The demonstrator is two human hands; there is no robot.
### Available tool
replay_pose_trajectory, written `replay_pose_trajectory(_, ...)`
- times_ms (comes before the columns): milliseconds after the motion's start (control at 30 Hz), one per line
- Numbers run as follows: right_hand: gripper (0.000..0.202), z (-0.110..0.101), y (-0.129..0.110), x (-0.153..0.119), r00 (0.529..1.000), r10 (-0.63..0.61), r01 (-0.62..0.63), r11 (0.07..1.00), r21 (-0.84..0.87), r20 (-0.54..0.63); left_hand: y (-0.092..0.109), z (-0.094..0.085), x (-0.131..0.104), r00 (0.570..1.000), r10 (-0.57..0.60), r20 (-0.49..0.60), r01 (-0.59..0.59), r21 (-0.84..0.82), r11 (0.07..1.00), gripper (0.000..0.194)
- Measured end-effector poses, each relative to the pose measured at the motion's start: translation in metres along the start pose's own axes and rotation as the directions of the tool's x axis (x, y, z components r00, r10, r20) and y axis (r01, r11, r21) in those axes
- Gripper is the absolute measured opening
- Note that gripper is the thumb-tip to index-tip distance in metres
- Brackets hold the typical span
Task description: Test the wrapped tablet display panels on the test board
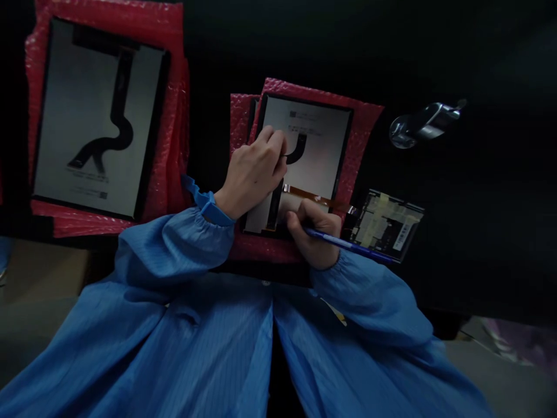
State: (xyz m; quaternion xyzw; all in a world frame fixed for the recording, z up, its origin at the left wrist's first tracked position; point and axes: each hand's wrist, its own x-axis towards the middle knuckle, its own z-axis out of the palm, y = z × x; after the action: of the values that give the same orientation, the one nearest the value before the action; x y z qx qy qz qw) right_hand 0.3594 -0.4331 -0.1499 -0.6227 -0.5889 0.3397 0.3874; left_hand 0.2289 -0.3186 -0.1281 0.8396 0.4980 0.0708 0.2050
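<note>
A display panel [322,145] with a pale back lies on pink bubble wrap [363,130] in the middle. My left hand [256,168] is over its left part, fingers curled and pinched at a black flex cable [298,150]; the fingertips hide the exact grip. My right hand [315,232] is closed around a blue pen [348,244] at the panel's lower right. An orange ribbon cable [313,197] runs above my right fingers from the panel towards a small circuit board [387,226] on the right.
At the left, another display panel [87,133] with a curved black cable lies on stacked pink bubble wrap [169,145]. A shiny, clear and metallic object [424,126] rests on the dark table [478,203] at the upper right.
</note>
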Motion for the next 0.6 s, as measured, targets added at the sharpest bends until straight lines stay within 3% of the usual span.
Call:
replay_pose_trajectory(133,0.026,-0.023,0.001,0.003,0.977,0.026,-0.012,0.998,0.067,-0.212,-0.004,-0.007,0.004,1.0,0.018,0.015,-0.017,-0.035,0.999,0.02)
replay_pose_trajectory(233,0.015,-0.053,0.003,0.008,0.967,-0.001,0.01,0.999,0.036,-0.254,-0.005,-0.011,0.014,0.999,0.042,-0.014,-0.043,-0.091,0.995,0.024)
replay_pose_trajectory(333,0.017,-0.079,0.017,0.013,0.984,-0.024,-0.001,0.99,-0.142,-0.179,0.0,-0.01,0.029,0.999,0.036,-0.039,-0.039,-0.079,0.996,0.027)
replay_pose_trajectory(433,0.028,-0.092,0.036,0.016,0.997,-0.076,0.066,0.946,-0.318,-0.021,0.009,-0.004,0.038,0.999,0.018,-0.046,-0.017,0.018,1.0,0.023)
replay_pose_trajectory(600,0.038,-0.095,0.041,0.018,0.985,-0.055,0.079,0.986,-0.147,0.162,0.016,-0.012,0.029,0.997,0.07,0.033,-0.073,0.112,0.991,0.044)
